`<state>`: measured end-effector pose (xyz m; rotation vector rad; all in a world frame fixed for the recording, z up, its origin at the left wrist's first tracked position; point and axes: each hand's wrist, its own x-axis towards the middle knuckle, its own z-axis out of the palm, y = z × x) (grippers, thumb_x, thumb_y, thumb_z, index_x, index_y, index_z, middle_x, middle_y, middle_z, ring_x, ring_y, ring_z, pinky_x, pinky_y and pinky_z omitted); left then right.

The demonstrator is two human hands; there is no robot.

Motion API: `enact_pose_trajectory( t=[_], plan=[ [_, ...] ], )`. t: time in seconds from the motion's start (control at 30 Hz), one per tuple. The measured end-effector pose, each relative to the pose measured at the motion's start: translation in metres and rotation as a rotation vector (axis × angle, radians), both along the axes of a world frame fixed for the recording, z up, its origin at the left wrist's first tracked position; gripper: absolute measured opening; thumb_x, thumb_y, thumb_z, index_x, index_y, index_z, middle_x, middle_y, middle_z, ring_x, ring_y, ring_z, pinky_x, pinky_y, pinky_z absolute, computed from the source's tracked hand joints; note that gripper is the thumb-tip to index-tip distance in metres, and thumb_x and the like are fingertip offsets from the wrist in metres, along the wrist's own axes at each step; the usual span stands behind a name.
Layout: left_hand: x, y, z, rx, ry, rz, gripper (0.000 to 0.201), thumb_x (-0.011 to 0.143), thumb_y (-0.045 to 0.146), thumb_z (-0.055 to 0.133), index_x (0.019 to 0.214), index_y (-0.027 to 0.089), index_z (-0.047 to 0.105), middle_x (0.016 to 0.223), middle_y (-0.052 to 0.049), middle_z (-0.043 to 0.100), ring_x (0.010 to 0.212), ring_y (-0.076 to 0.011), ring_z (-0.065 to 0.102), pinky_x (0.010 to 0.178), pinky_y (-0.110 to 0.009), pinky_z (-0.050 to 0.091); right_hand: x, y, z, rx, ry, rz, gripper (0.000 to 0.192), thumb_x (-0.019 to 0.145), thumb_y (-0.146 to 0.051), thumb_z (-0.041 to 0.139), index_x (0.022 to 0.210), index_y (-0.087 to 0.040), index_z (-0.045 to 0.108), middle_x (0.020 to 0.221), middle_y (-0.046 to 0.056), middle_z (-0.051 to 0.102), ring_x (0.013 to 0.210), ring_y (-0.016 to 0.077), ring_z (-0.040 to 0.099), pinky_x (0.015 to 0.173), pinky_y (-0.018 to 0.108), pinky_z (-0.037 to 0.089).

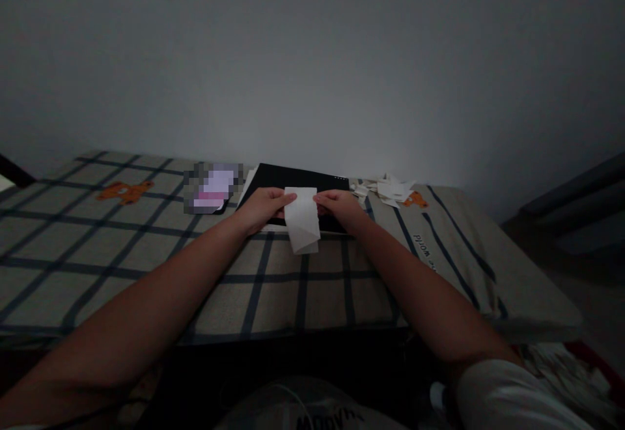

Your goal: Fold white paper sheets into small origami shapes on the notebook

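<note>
At frame centre, a white paper [302, 219] is pinched at its upper edges by the left hand [261, 207] and the right hand [342, 206], above a black folder [297, 179] on the bed [146, 247]. Paper scraps [388, 190] lie piled at upper right; this sheet looks still whole.

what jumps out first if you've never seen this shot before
The white paper slip at centre, pinched at its top corners by the left hand and right hand. Behind it a black board lies on the checked bedsheet, with white paper scraps heaped to the right.
</note>
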<state>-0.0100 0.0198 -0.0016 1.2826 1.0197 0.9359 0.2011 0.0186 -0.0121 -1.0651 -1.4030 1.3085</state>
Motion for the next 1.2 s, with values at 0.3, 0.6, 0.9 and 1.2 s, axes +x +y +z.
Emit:
enact_pose_trajectory(
  t=[0.3,0.6,0.9,1.2],
  plan=[
    [0.0,-0.002,0.004,-0.02,-0.042,0.044,0.03,0.068,0.04,0.08,0.078,0.014,0.069,0.083,-0.007,0.071,0.074,-0.0149,0.064,0.072,-0.027,0.054,0.0,0.0,0.001,-0.013,-0.027,-0.017,0.023,0.068,-0.036,0.074,0.078,-0.016,0.071,0.066,0.001,0.066,0.061,0.0113,0.057,0.064,0.028,0.046],
    [-0.001,0.001,0.001,0.024,-0.095,0.062,0.031,0.068,0.04,0.08,0.08,0.013,0.07,0.084,-0.008,0.072,0.076,-0.0151,0.066,0.075,-0.028,0.054,-0.002,-0.005,0.008,0.024,-0.053,-0.039,0.02,0.067,-0.036,0.072,0.076,-0.018,0.069,0.065,-0.001,0.065,0.061,0.0113,0.055,0.063,0.027,0.045],
    [-0.001,-0.002,0.006,-0.013,-0.192,0.02,0.033,0.072,0.037,0.076,0.089,0.009,0.07,0.083,-0.01,0.072,0.072,-0.0167,0.067,0.067,-0.028,0.056,-0.003,-0.006,0.011,0.027,-0.062,-0.069,0.018,0.066,-0.034,0.071,0.074,-0.018,0.069,0.065,-0.001,0.064,0.06,0.0119,0.055,0.063,0.028,0.045],
    [-0.001,-0.002,0.006,-0.02,-0.079,-0.035,0.033,0.071,0.039,0.078,0.092,0.013,0.072,0.09,-0.01,0.073,0.078,-0.0161,0.067,0.074,-0.029,0.055,0.0,-0.005,0.011,0.073,-0.063,-0.098,0.021,0.069,-0.038,0.07,0.076,-0.018,0.067,0.067,0.0,0.064,0.062,0.012,0.056,0.064,0.029,0.045]
  ],
)
